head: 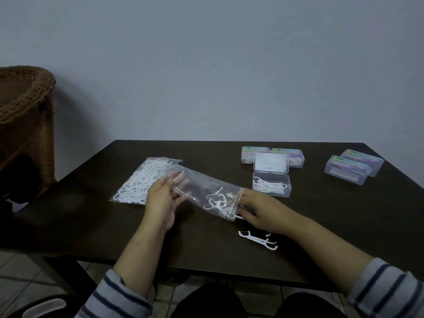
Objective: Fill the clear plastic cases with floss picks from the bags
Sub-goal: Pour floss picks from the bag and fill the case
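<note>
My left hand (161, 198) holds the closed end of a nearly empty clear zip bag (204, 191) lifted over the dark table (91, 214). A few white floss picks (219, 203) lie near the bag's mouth. My right hand (259, 212) is at that mouth, fingers curled at the opening. An open clear case (271, 185) partly filled with picks sits just behind my right hand, lid (270, 163) tipped back. A few loose picks (258, 239) lie on the table under my right wrist. A full bag of picks (142, 182) lies flat behind my left hand.
Two closed labelled cases (288, 154) stand behind the open case, and two more closed cases (348, 169) sit at the table's far right. A wicker chair (25, 111) stands left of the table. The wall is close behind the table.
</note>
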